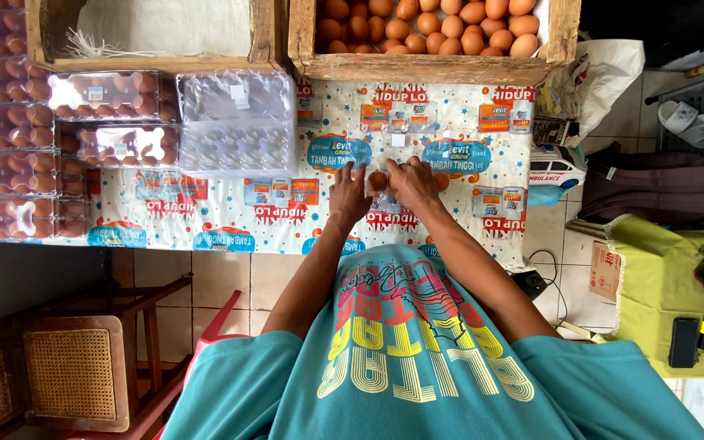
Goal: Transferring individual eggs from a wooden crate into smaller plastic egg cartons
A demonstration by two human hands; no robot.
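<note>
Eggs point(429, 24) filled the wooden crate point(562, 41) at the far edge of the worktop point(205, 220), brown ones heaped right up to the rim. Person in the teal shirt had both hands down on a clear plastic carton point(386, 202) sitting mid-worktop, just in front of their body. Left hand point(350, 191) pressed on the carton's left side, fingers spread flat rather than curled. Right hand point(414, 184) covered the right side, fingers bent over the top. One brown egg point(377, 180) showed between the two hands, and another peeked out past the right hand. Couldn't really tell whether either hand was pinching anything or just resting on the plastic, too much was hidden.

Looked to me like the loading step, or maybe the closing one: eggs going into the carton cells, lid not clearly shut. Hard to say how many cells were filled. Next move probably called for a soft touch, seating each egg without cracking it, then pressing the lid evenly.

Off to the left sat a stack of empty cartons point(236, 122), next to it filled packs point(103, 96) piled in rows out to the edge. A second crate point(262, 37) up top left held only pale lining.
</note>
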